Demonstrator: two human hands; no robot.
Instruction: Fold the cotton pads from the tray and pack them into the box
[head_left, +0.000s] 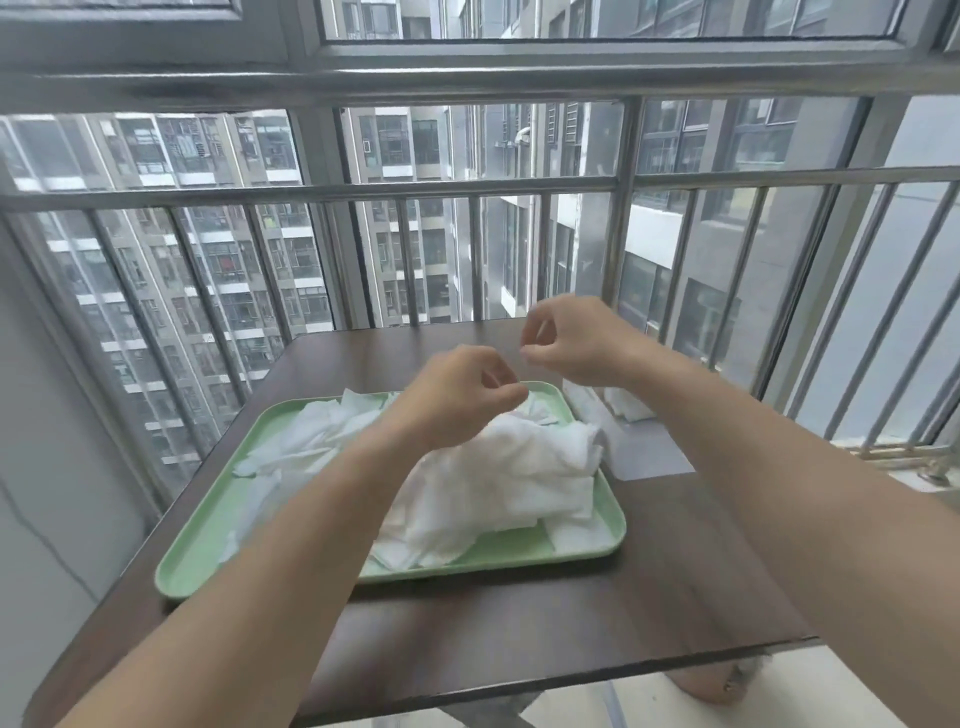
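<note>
A pale green tray (197, 551) lies on the dark table, heaped with loose white cotton pads (498, 478). Both my hands hover above the tray's far edge. My left hand (457, 397) has its fingers curled with thumb and fingertips together, and I see nothing in it. Slightly higher and to the right, my right hand (571, 343) is curled too, and a blurred whitish bit shows between its fingers, seemingly a cotton pad (539, 332). The box (649, 457), low and pale, stands just right of the tray, with white pads (626, 408) at its far end.
The brown table (597, 608) ends in a front edge close to me. A metal railing (467, 187) and window bars run right behind the table's far edge. A grey wall is on the left.
</note>
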